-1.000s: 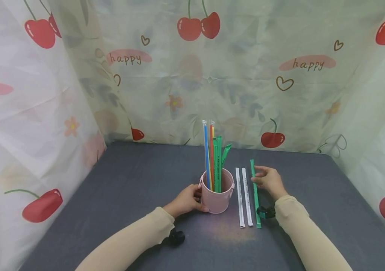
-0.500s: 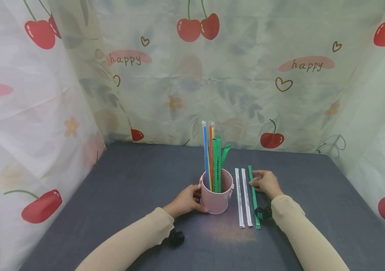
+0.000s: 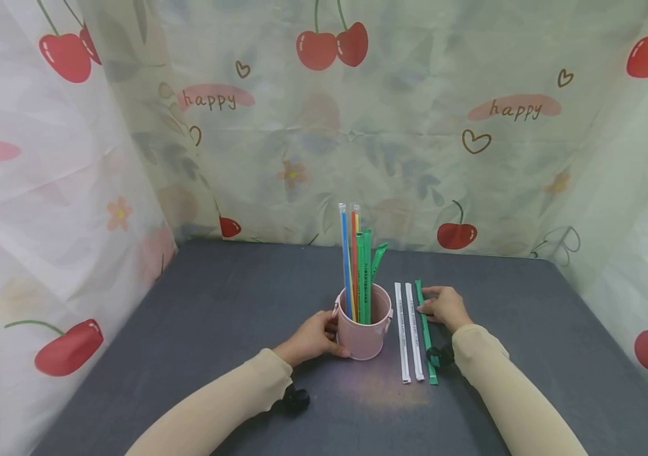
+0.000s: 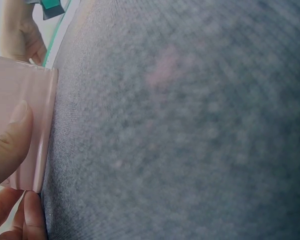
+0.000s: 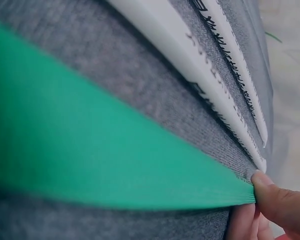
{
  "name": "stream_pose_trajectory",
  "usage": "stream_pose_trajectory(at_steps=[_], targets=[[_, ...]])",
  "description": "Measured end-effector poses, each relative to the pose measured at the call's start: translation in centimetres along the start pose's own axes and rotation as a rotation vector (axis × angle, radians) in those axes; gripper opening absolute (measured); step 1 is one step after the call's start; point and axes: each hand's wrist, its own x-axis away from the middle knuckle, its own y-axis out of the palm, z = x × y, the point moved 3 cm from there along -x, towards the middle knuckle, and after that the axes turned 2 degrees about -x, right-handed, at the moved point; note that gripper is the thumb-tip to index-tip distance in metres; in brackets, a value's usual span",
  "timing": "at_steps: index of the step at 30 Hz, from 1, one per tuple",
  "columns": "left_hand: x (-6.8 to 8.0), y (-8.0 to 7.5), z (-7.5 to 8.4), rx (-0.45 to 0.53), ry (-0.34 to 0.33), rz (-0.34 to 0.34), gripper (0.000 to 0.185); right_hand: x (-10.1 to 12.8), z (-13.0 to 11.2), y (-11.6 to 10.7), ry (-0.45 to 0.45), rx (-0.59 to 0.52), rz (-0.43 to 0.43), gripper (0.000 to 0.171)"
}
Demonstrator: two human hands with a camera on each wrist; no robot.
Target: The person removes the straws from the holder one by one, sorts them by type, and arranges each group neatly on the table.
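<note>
Our right fingers (image 5: 270, 202) press on the green straw (image 3: 425, 329), flat on the counter (image 3: 215, 304) just right of the pink cup (image 3: 362, 329); whether they pinch it we cannot tell. Our left hand (image 3: 312, 335) curls around that cup. We judge the pickup is beginning; lifting needs a pinch. 2 white straws (image 3: 409, 329) lie between, crowding the path.
</note>
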Motion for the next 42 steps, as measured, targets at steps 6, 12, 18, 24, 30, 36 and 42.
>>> stream_pose_trajectory(at_steps=[6,12,18,24,30,36,42], targets=[[0.0,0.0,0.1,0.011,-0.013,-0.001,0.074,0.0,-0.1,0.1,-0.008,0.021,0.011,0.050],[0.0,0.0,0.0,0.013,-0.014,-0.003,0.075,0.0,-0.2,0.1,-0.001,0.036,0.005,0.051],[0.1,0.1,0.1,0.008,-0.010,0.001,0.075,0.0,-0.1,-0.1,0.007,0.069,-0.005,0.052],[0.2,0.0,0.2,0.004,-0.010,0.005,0.074,0.1,0.2,-0.2,0.047,0.065,-0.016,0.054],[0.3,0.0,0.2,-0.004,-0.007,0.007,0.074,-0.2,0.6,-0.2,0.103,-0.002,-0.036,0.056],[0.1,0.0,0.1,0.001,-0.007,0.006,0.075,-0.3,0.8,-0.3,0.106,-0.037,-0.043,0.056],[0.1,0.0,0.1,-0.001,-0.002,0.008,0.075,-0.4,0.8,-0.3,0.114,-0.054,-0.050,0.056]])
